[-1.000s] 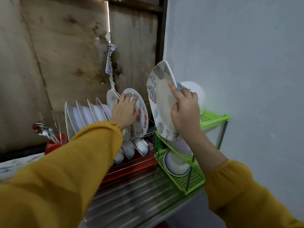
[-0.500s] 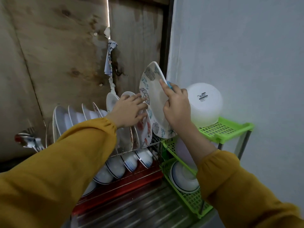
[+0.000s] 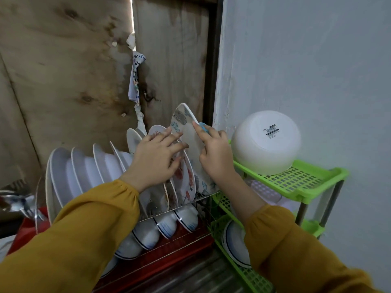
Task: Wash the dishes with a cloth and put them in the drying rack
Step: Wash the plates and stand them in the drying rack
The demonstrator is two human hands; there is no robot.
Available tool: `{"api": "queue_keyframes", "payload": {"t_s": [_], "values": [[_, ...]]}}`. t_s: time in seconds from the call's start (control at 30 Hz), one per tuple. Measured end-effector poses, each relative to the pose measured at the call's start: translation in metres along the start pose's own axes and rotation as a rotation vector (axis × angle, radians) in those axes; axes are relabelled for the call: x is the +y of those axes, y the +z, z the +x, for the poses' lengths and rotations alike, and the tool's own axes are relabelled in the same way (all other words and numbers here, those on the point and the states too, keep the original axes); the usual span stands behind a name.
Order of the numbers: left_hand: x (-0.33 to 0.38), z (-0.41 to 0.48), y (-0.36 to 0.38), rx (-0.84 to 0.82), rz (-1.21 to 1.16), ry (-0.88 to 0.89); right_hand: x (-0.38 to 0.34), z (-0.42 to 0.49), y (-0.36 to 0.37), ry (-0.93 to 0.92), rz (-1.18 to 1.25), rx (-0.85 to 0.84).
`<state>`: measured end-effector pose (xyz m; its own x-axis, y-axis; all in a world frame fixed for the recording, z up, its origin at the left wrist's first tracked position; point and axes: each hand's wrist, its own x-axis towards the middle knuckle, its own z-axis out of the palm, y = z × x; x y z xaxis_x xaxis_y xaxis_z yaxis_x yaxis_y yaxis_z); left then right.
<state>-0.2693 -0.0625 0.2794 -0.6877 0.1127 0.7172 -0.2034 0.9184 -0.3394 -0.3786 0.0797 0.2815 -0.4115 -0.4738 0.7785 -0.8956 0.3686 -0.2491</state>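
Observation:
A leaf-patterned plate [image 3: 186, 125] stands almost upright at the right end of the wire drying rack [image 3: 190, 203]. My right hand [image 3: 213, 154] grips its right edge, thumb on the face, with a blue cloth [image 3: 203, 126] pinched behind the fingers. My left hand [image 3: 157, 159] lies with spread fingers against the red-flowered plate [image 3: 186, 178] beside it, fingertips touching the leaf plate. White plates [image 3: 84, 168] fill the rack's slots to the left.
Blue-rimmed bowls [image 3: 165, 227] sit in the rack's lower tier above a red tray [image 3: 190, 244]. A green plastic shelf [image 3: 296, 185] on the right carries an upturned white bowl [image 3: 266, 142], with another bowl [image 3: 234, 244] below. Cutlery [image 3: 19, 205] stands far left.
The leaf plate came down and left from in front of the green shelf into the rack's right end. My left hand shifted right along the flowered plate.

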Motion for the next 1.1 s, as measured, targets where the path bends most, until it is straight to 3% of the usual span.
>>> {"api": "queue_keyframes", "payload": {"t_s": [0.33, 0.57, 0.77, 0.93, 1.1], "values": [[0.002, -0.002, -0.005, -0.061, 0.028, -0.018, 0.008, -0.015, 0.026, -0.112, 0.055, 0.243], [0.001, -0.003, -0.004, -0.12, 0.102, -0.147, 0.011, -0.019, 0.027, -0.098, 0.075, 0.243], [0.016, -0.01, -0.005, 0.001, -0.099, -0.43, 0.012, -0.027, 0.024, -0.079, 0.002, 0.129], [0.015, -0.017, -0.012, 0.001, -0.15, -0.633, 0.01, -0.023, 0.01, -0.032, -0.058, -0.092], [0.02, -0.025, -0.021, -0.04, -0.169, -0.675, 0.006, -0.016, 0.004, -0.008, -0.077, -0.182]]}}
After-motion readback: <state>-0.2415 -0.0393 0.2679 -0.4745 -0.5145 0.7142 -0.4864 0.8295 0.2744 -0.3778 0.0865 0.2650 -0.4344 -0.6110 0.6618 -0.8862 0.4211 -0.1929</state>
